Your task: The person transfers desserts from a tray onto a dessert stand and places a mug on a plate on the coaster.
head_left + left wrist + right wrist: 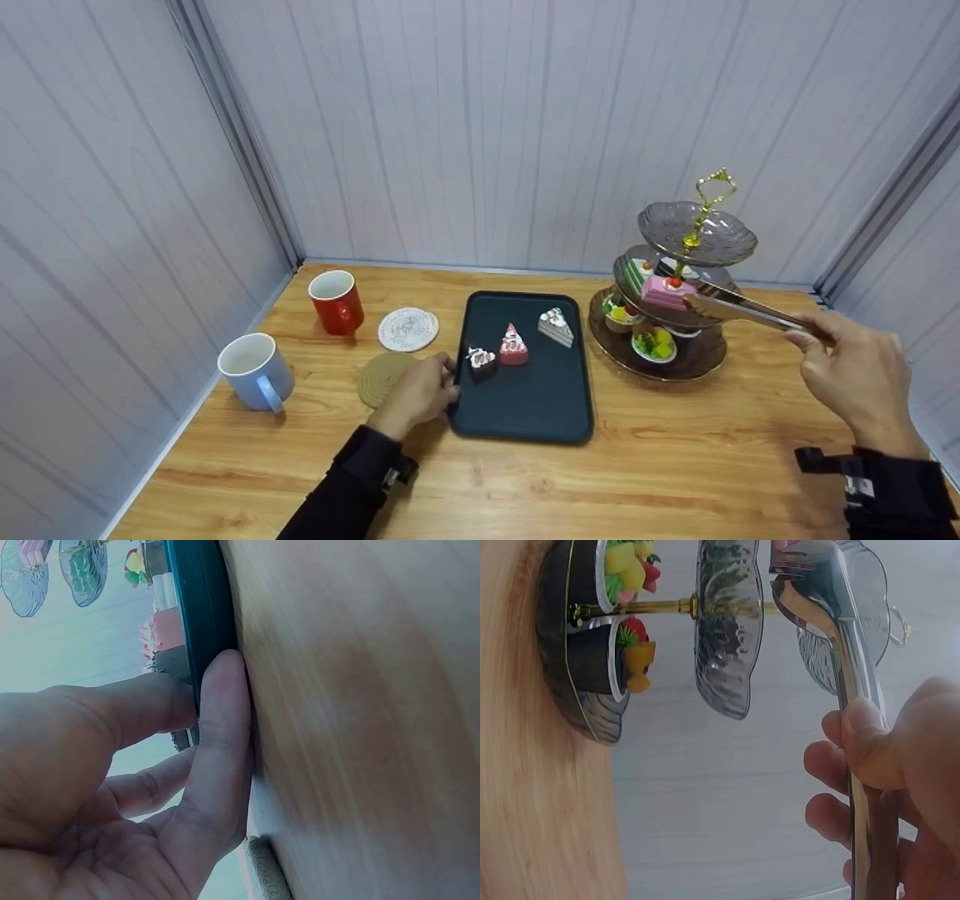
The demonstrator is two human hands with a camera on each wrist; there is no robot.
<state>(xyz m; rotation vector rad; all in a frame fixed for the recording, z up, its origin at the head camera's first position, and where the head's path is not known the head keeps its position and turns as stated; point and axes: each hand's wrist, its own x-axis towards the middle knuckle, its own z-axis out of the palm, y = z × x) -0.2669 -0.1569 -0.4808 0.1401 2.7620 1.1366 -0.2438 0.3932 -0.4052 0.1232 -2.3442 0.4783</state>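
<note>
My left hand [424,390] pinches the left rim of a dark tray [525,405], thumb above and a finger underneath in the left wrist view. On the tray sit a chocolate cake piece [481,363], a red cake slice [514,349] and a white-grey cake slice [556,327]. My right hand [859,371] grips metal serving tongs [855,667] with one fork-shaped and one spoon-shaped end. Their tips meet a pink cake [665,292] on the middle tier of a three-tier stand [697,232]. Whether the tips clamp the cake, I cannot tell.
Several fruit-topped cups, one a yellow-green cup [654,345], fill the stand's bottom tier. A green layered cake [636,274] shares the middle tier. To the left are a red mug [337,304], a blue mug [255,371], a white coaster [408,330] and a woven coaster [382,379].
</note>
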